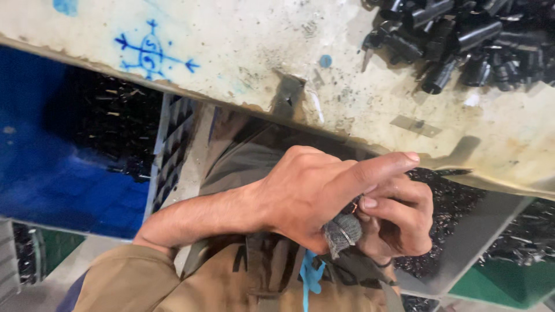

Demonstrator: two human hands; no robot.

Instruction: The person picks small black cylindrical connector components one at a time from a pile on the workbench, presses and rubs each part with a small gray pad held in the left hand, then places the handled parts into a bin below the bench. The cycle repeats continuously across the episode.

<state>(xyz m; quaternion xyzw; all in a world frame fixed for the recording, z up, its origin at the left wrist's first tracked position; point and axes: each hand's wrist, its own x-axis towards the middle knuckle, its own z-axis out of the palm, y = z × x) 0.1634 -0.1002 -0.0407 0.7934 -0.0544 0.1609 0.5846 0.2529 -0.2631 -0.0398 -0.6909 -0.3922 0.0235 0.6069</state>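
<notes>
Head view, looking down past the edge of the worn white bench top point(243, 52). Our two hands meet just below that edge, in front of our lap. The left hand point(312, 193) comes in from the lower left on a bare forearm; its index finger is stretched out straight toward the right, while the other fingers curl in around a small grey ribbed piece point(342, 232), which looks like cloth or mesh, though we cannot tell which. The right hand point(399, 222) sits just behind and to the right of it, fingers bent inward, touching the same grey piece from the other side; how firmly it grips we cannot tell, since the left hand covers much of it. A glint of something small and coppery shows between the two hands, too hidden to identify. So the grey piece is held between both hands, off the bench, above our tan trousers point(173, 283). On the bench, at upper right, lies a heap of short black tubular parts point(462, 34), well apart from the hands. A blue pen sketch point(151, 52) marks the bench top at upper left. Below the bench on the left stands a blue crate point(52, 167) with dark small parts inside; more dark parts lie in a bin point(457, 231) at lower right, near the right hand.
</notes>
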